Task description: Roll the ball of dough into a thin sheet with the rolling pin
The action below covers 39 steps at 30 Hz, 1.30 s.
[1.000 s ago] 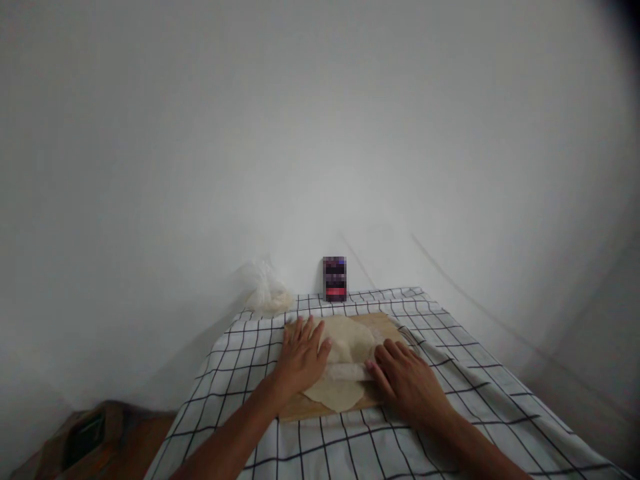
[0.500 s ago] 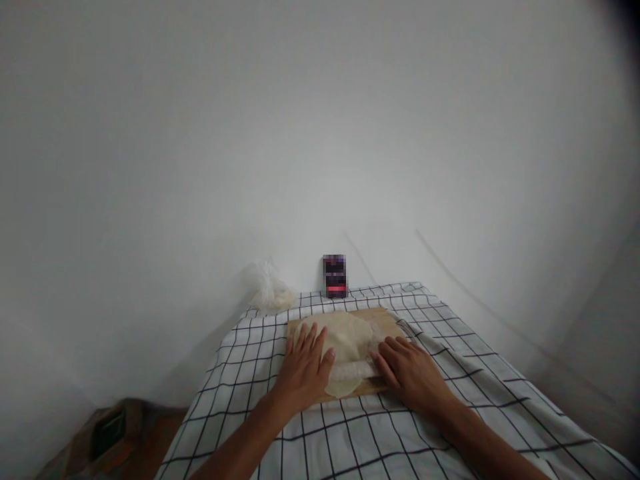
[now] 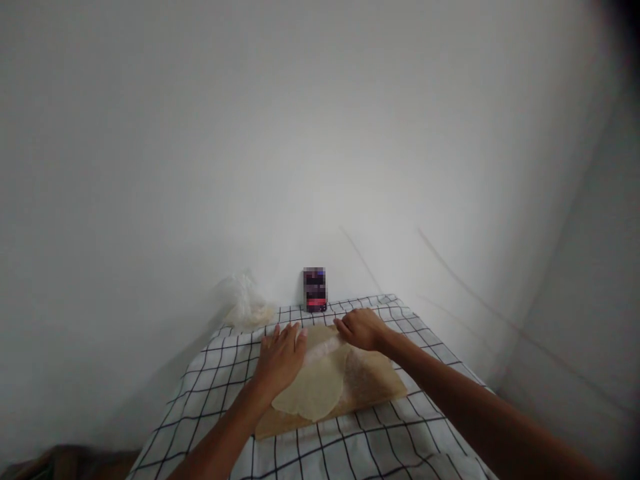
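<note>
A flour-dusted rolling pin lies across the far part of a thin, pale sheet of dough. The dough rests on a wooden board with white flour on its right side. My left hand lies over the pin's left end, its fingers stretched forward and slightly apart. Around the right end, at the board's far edge, my right hand is closed. Both ends of the pin are hidden under my hands.
A white tablecloth with black grid lines covers the table. Against the wall stands a phone with a blurred screen. Left of it sits a clear plastic bag with something pale inside. A brown object shows at lower left.
Both hands have moved the rolling pin from the near part of the dough to the far part. The pin now slants up to the right. My view has shifted, and the board appears turned.
</note>
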Motion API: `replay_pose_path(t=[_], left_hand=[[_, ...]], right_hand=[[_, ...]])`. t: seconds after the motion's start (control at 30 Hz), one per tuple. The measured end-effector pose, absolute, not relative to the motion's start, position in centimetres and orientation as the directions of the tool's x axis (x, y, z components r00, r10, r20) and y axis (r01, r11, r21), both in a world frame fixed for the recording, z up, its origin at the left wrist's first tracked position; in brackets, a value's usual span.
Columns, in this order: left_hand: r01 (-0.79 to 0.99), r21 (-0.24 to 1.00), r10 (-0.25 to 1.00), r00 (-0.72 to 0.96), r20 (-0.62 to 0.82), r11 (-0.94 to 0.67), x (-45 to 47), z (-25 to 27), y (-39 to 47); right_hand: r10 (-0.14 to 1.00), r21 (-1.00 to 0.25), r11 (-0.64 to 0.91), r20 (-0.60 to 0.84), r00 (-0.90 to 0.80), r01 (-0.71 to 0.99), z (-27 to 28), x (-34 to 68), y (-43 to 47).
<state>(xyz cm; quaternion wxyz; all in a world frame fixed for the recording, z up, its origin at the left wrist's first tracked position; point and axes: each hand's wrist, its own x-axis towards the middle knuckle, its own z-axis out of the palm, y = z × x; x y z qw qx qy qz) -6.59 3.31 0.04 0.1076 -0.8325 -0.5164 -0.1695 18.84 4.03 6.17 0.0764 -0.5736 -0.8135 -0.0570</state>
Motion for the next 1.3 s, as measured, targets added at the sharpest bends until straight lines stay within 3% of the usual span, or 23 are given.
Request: replay_pose_path(t=[0.2,0.57,0.93,1.3], left_hand=[[0.940,0.024,0.851,0.296,0.434,-0.340,-6.0,-1.3,3.9],[0.951,0.041,0.860,0.258,0.440,-0.307,-5.4,-2.2,4.9],[0.923,-0.050,0.804,0.359,0.475,-0.382,-4.9,-1.1,1.6],[0.954,-0.007,0.861,0.275,0.429,-0.301,-4.7,-1.3,4.6]], right_hand=[[0.905,-0.008,0.401,0.160,-0.395,0.916,3.6,18.6,6.4],[0.817,-0.120,0.545,0.301,-0.493,0.830,1.0,19.1,8.3],[0.866,-0.292,0.476,0.321,-0.383,0.830,-0.9,20.0,1.6],[0.870,-0.222,0.476,0.262,-0.418,0.851,0.3,19.1,8.8]])
